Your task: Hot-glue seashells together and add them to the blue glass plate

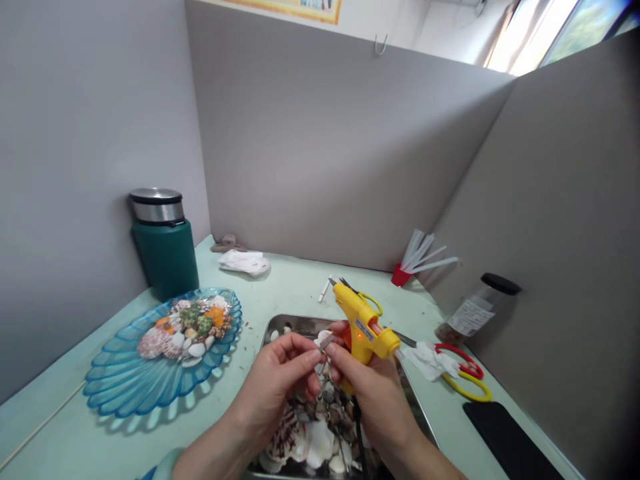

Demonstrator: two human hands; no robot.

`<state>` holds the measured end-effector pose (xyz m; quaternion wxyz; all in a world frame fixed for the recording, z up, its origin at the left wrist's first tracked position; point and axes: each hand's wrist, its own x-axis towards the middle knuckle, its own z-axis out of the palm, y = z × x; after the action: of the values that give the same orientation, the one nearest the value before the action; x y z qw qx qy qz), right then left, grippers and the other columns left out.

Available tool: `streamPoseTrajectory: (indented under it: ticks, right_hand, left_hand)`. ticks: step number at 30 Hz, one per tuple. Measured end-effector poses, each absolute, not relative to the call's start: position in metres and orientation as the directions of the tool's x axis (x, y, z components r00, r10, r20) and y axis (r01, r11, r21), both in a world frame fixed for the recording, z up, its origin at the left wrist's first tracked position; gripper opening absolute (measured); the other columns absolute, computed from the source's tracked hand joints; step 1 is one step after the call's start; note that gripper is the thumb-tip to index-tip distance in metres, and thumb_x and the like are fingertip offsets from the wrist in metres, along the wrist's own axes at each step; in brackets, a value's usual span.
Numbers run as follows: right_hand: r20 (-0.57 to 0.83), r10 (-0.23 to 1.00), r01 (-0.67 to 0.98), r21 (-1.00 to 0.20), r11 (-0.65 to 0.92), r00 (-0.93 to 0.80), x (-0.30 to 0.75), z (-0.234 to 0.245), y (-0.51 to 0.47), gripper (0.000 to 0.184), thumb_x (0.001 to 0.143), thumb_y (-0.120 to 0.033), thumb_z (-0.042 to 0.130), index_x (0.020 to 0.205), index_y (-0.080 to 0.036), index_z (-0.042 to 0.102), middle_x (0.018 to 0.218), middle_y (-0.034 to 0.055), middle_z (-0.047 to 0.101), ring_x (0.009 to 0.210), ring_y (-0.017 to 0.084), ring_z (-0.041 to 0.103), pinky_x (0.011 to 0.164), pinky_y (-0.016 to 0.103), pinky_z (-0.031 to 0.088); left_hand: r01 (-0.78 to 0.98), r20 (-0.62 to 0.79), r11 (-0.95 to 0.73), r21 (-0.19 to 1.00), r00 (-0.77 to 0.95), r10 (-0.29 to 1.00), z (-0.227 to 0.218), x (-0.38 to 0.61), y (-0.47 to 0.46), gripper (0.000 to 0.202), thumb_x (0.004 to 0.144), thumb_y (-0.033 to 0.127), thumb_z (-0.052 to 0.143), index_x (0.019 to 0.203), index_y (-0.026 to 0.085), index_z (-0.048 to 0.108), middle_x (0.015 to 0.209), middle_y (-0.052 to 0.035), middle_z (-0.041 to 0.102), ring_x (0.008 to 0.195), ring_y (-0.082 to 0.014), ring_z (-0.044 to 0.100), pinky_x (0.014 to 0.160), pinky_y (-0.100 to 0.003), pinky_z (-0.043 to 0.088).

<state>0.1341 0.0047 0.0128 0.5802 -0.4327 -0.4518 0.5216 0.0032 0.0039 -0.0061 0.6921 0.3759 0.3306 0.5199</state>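
Observation:
My left hand [280,373] is closed in a pinch on a small greyish-white piece [326,343], perhaps a bit of shell; its exact kind is too small to tell. My right hand [377,390] is wrapped round a yellow hot glue gun [367,327], nozzle up and to the left, with a small orange light lit on its side. The thumb and fingertips of that same hand meet the small piece from the right. Below both hands lies a metal tray [300,323] holding many seashells [320,441]. The gun's black cord [358,427] hangs over them.
A blue scalloped plate [135,393] of shells and a green bottle [165,257] stand left. Glue sticks [417,252] fill a red cup [400,275] at back right. Scissors with red and yellow handles [473,385], tissue [433,360], a jar [473,310] and a black phone-like slab [510,437] lie right.

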Motion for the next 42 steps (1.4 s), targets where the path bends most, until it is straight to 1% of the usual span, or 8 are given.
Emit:
streamPoseTrajectory:
  ticks: [15,20,25,29,34,36,38,42]
  right_hand:
    - [0.077,0.996,-0.212,-0.975,0.065,-0.049,0.149,0.015,0.002,0.027,0.074,-0.026,0.069,0.097,-0.017,0.06,0.072,-0.0026,0.057,0.053,0.006,0.047,0.05,0.019,0.039]
    - [0.068,0.998,-0.213,-0.975,0.065,-0.01,0.166,0.013,0.005,0.03,0.07,-0.026,0.073,0.095,-0.016,0.06,0.069,-0.0034,0.056,0.048,0.006,0.045,0.045,0.017,0.037]
    - [0.061,0.998,-0.2,-0.978,0.06,0.003,0.172,0.007,0.006,0.029,0.071,-0.027,0.072,0.096,-0.018,0.06,0.074,-0.0022,0.056,0.049,0.006,0.044,0.043,0.017,0.037]
    - [0.058,0.998,-0.177,-0.982,0.058,0.006,0.171,0.004,0.005,0.03,0.072,-0.027,0.071,0.098,-0.018,0.06,0.076,-0.0017,0.056,0.052,0.007,0.046,0.045,0.018,0.04]
    - [0.043,0.999,-0.158,-0.987,0.041,-0.006,0.172,0.001,0.005,0.028,0.073,-0.027,0.07,0.098,-0.019,0.061,0.079,-0.0008,0.058,0.051,0.006,0.046,0.045,0.02,0.04]
    - [0.039,0.999,-0.156,-0.987,0.037,-0.009,0.172,0.0,0.005,0.026,0.073,-0.028,0.07,0.097,-0.02,0.062,0.077,-0.0012,0.057,0.05,0.006,0.045,0.045,0.02,0.039]
    - [0.034,0.999,-0.152,-0.988,0.03,-0.021,0.173,-0.001,0.005,0.025,0.074,-0.028,0.069,0.097,-0.021,0.062,0.074,-0.0018,0.057,0.049,0.006,0.045,0.046,0.021,0.038]
    - [0.016,0.999,-0.12,-0.993,0.012,-0.032,0.172,-0.001,0.004,0.026,0.075,-0.029,0.069,0.098,-0.021,0.061,0.07,-0.003,0.056,0.047,0.007,0.046,0.045,0.02,0.037]
  left_hand:
    - [-0.212,-0.069,0.119,0.97,0.232,0.97,0.01,0.002,0.004,0.015,0.074,0.027,0.066,0.078,0.015,0.057,0.058,0.0015,0.064,0.045,-0.0088,0.054,0.048,-0.02,0.042]
    - [0.157,0.026,-0.056,0.986,0.187,0.982,0.013,-0.016,0.015,0.02,0.079,0.035,0.059,0.071,0.016,0.06,0.056,-0.0002,0.063,0.052,-0.013,0.056,0.053,-0.023,0.041]
    - [0.566,0.246,-0.413,0.713,0.348,0.904,0.009,-0.028,0.021,0.015,0.079,0.03,0.058,0.072,0.02,0.067,0.069,-0.003,0.066,0.065,-0.0172,0.057,0.06,-0.025,0.038]
    - [0.67,0.143,-0.543,0.506,0.556,0.819,0.005,-0.029,0.018,0.018,0.072,0.021,0.062,0.089,0.023,0.068,0.087,-0.0054,0.066,0.082,-0.0227,0.058,0.07,-0.028,0.039]
    - [0.747,0.037,-0.552,0.371,0.582,0.812,0.0,-0.027,0.017,0.017,0.075,0.015,0.054,0.085,0.022,0.067,0.09,-0.0062,0.063,0.076,-0.0224,0.059,0.066,-0.03,0.038]
    - [0.739,0.05,-0.514,0.435,0.551,0.833,0.0,-0.026,0.018,0.016,0.078,0.019,0.054,0.086,0.022,0.066,0.089,-0.0065,0.064,0.076,-0.0224,0.059,0.066,-0.03,0.038]
    - [0.678,0.055,-0.415,0.607,0.485,0.873,0.001,-0.024,0.019,0.015,0.078,0.022,0.055,0.09,0.022,0.065,0.085,-0.006,0.066,0.076,-0.0221,0.06,0.067,-0.029,0.04]
    - [0.249,-0.158,0.059,0.967,0.402,0.902,0.002,-0.017,0.019,0.019,0.076,0.028,0.06,0.094,0.02,0.059,0.075,-0.0038,0.068,0.07,-0.0203,0.063,0.061,-0.028,0.046]
